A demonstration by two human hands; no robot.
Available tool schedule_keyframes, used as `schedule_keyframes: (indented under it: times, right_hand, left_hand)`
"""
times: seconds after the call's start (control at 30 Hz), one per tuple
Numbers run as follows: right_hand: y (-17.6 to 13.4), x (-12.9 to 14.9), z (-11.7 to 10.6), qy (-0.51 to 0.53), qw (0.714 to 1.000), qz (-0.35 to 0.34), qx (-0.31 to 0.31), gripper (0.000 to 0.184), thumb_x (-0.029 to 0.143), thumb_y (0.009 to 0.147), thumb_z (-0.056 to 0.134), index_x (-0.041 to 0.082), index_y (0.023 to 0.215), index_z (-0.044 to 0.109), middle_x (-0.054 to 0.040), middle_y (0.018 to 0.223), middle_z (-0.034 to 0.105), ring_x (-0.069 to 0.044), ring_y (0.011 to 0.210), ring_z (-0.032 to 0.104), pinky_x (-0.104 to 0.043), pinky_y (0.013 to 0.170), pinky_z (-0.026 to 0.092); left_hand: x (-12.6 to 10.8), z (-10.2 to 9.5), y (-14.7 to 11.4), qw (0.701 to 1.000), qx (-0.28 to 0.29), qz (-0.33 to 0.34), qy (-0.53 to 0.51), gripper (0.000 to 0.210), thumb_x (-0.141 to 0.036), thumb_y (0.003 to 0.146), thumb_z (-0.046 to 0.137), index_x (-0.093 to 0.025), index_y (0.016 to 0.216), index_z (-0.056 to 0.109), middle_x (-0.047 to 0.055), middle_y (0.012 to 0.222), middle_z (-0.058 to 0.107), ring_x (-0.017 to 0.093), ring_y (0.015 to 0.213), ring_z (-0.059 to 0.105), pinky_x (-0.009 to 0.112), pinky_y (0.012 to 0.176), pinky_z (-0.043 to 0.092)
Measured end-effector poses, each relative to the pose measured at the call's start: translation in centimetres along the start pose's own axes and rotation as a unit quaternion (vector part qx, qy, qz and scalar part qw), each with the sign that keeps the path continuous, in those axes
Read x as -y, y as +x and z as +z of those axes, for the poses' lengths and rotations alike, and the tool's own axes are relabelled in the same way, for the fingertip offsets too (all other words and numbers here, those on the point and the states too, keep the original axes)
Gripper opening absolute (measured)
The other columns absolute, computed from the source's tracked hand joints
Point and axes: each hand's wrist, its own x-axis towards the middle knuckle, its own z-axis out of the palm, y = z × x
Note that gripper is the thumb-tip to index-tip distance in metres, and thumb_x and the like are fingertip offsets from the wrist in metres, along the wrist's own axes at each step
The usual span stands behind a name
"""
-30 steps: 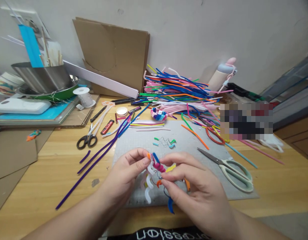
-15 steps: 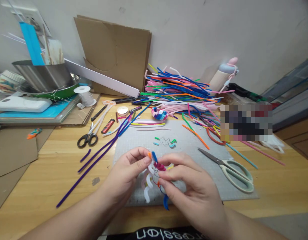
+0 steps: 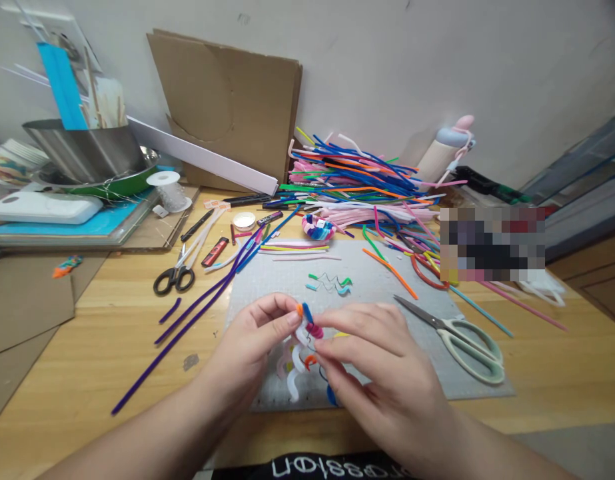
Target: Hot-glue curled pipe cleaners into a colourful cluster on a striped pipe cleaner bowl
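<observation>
My left hand [image 3: 254, 337] pinches the top of a bundle of curled pipe cleaners [image 3: 294, 383] near its orange and blue ends. White, pink, orange and blue curls dangle below. A magenta coil [image 3: 314, 331] wraps around part of the bundle between my hands. My right hand [image 3: 392, 363] has thumb and fingertips closed at a thin dark wire strand beside the coil; the exact grip is partly hidden. Under the hands lies a grey cutting mat [image 3: 267, 287]. On it, just beyond my fingers, rest wavy wire strands with green and light blue fuzzy ends [image 3: 330, 284].
Green-handled scissors [image 3: 470, 350] lie at the mat's right, black-handled scissors [image 3: 174, 280] at the left. Long purple pipe cleaners [image 3: 174, 357] stretch across the wood. A heap of coloured pipe cleaners [image 3: 357, 177] fills the back, near a striped fuzzy piece [image 3: 318, 227].
My right fingers have shifted slightly at the strand beside the magenta coil, and the hanging orange and blue curls have swung a little. My left hand keeps its pinch.
</observation>
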Motion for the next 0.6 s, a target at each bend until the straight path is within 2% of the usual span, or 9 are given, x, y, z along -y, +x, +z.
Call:
schedule_keyframes:
  times: [0.3,0.6]
  right_hand:
    - [0.08,-0.05,-0.21,0.01,1.0,0.007,0.013,0.017,0.007,0.082,0.062,0.021,0.091,0.064,-0.0016,0.104,0.072,-0.019,0.094,0.063,-0.037,0.08,0.038]
    - [0.16,-0.02,-0.21,0.001,1.0,0.0,0.017,0.017,0.008,0.083,0.06,0.022,0.091,0.064,-0.0011,0.103,0.072,-0.019,0.092,0.064,-0.038,0.079,0.035]
  left_hand:
    - [-0.02,-0.19,0.19,0.996,0.009,-0.068,-0.048,0.02,-0.021,0.064,0.081,-0.014,0.076,0.066,0.0,0.063,0.064,0.009,0.053,0.057,0.02,0.054,0.042]
    - [0.04,-0.23,0.22,0.995,0.027,-0.081,-0.051,0.019,-0.022,0.066,0.079,-0.014,0.076,0.065,0.001,0.064,0.066,0.01,0.054,0.058,0.02,0.055,0.042]
